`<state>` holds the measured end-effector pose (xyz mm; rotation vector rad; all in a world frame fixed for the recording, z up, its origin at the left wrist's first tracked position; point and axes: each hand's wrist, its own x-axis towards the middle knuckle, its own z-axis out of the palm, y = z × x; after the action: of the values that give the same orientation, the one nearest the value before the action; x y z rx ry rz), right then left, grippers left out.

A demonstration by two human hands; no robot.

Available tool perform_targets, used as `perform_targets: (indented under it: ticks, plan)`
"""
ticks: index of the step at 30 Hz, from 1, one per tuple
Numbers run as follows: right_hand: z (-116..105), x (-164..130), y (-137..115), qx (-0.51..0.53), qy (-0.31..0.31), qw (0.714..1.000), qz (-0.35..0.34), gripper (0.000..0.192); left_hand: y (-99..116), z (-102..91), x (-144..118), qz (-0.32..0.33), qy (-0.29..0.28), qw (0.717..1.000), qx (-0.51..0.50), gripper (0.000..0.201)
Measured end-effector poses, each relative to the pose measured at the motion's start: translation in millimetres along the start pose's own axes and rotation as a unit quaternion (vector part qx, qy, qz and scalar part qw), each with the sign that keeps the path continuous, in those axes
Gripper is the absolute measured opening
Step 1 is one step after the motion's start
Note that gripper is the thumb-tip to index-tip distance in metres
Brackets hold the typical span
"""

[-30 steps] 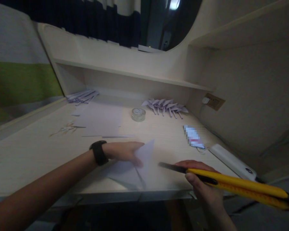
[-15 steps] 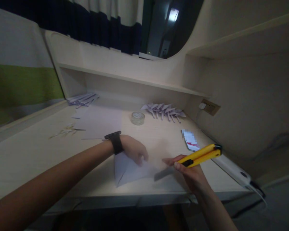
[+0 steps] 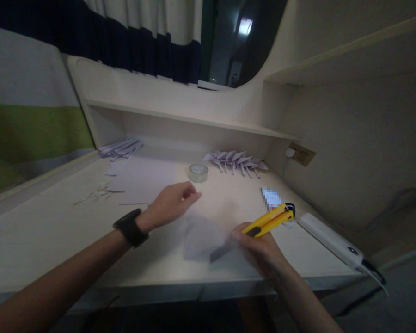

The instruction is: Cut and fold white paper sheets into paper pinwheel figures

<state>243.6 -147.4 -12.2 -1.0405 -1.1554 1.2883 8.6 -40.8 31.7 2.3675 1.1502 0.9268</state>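
A yellow utility knife (image 3: 271, 221) is gripped in my right hand (image 3: 260, 245), its handle slanting up to the right and its blade pointing down to the left. By the blade and right fingertips is a folded piece of white paper (image 3: 201, 238), smeared by motion. Whether those fingertips also hold the paper, I cannot tell. Just above and left of the paper, my left hand (image 3: 171, 206) hovers with loosely curled fingers, a gap beside the thumb and nothing visible in it. White paper sheets (image 3: 140, 175) lie behind that hand.
A roll of clear tape (image 3: 198, 173) sits mid-desk. Several paper pinwheels (image 3: 234, 159) rest at the back right, with rolled paper sticks (image 3: 121, 148) at the back left. Small pale sticks (image 3: 99, 192) lie left. A phone (image 3: 271, 198) and a white power strip (image 3: 329, 238) are right.
My left hand has lifted off the folded paper and moved up and left. My right hand, with the utility knife, has shifted left, and the paper has moved a little right.
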Motion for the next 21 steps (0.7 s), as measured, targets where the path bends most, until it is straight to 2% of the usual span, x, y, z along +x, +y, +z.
perform_targets:
  ticks: [1, 2, 3, 4, 5, 6, 7, 9, 10, 11, 14, 15, 18, 21]
  plan:
    - [0.9, 0.1, -1.8, 0.007, 0.005, 1.0, -0.01, 0.023, -7.5, -3.0, -6.0, -0.046, 0.012, 0.999, 0.009, 0.052]
    - [2.5, 0.3, -4.3, 0.009, 0.01, 1.0, -0.021, 0.023, -14.1, -5.8, -11.9, -0.092, -0.013, 0.996, -0.004, 0.061]
    - [4.5, 0.9, -7.3, 0.01, 0.017, 0.999, -0.034, 0.023, -19.2, -8.0, -17.3, -0.139, -0.079, 0.986, -0.043, 0.068]
    - [7.0, 1.6, -10.5, 0.011, 0.024, 0.999, -0.048, 0.023, -22.3, -9.6, -22.0, -0.185, -0.162, 0.963, -0.112, 0.074]
    - [9.6, 2.4, -13.6, 0.013, 0.026, 0.998, -0.062, 0.023, -23.3, -10.0, -25.8, -0.225, -0.219, 0.929, -0.196, 0.077]
    - [12.3, 3.2, -16.3, 0.018, 0.025, 0.997, -0.076, 0.024, -22.5, -9.1, -28.4, -0.254, -0.253, 0.89, -0.281, 0.078]
    - [14.8, 3.8, -18.3, 0.024, 0.022, 0.995, -0.09, 0.024, -20.1, -6.7, -29.7, -0.274, -0.268, 0.85, -0.361, 0.078]
    - [18.6, 4.1, -19.8, 0.033, 0.006, 0.993, -0.113, 0.023, -12.9, 2.3, -28.9, -0.299, -0.263, 0.787, -0.472, 0.076]
    - [19.6, 3.8, -19.2, 0.035, -0.003, 0.992, -0.122, 0.022, -9.2, 8.3, -27.2, -0.305, -0.27, 0.76, -0.506, 0.074]
    - [20.1, 3.1, -17.8, 0.034, -0.012, 0.991, -0.128, 0.022, -6.0, 14.5, -25.1, -0.294, -0.247, 0.749, -0.54, 0.069]
    - [18.9, 0.5, -9.7, 0.03, -0.017, 0.992, -0.125, 0.02, -1.5, 28.4, -19.4, -0.213, -0.163, 0.757, -0.596, 0.049]
    - [18.0, -0.2, -6.0, 0.03, -0.013, 0.992, -0.118, 0.02, -1.5, 30.3, -18.4, -0.192, -0.156, 0.757, -0.605, 0.044]
    - [15.5, -1.0, 6.4, 0.046, -0.002, 0.995, -0.088, 0.019, -2.6, 29.1, -17.8, -0.178, -0.175, 0.758, -0.602, 0.041]
    - [13.2, -1.1, 17.5, 0.071, -0.004, 0.996, -0.061, 0.019, -1.3, 25.9, -18.7, -0.174, -0.196, 0.775, -0.575, 0.042]
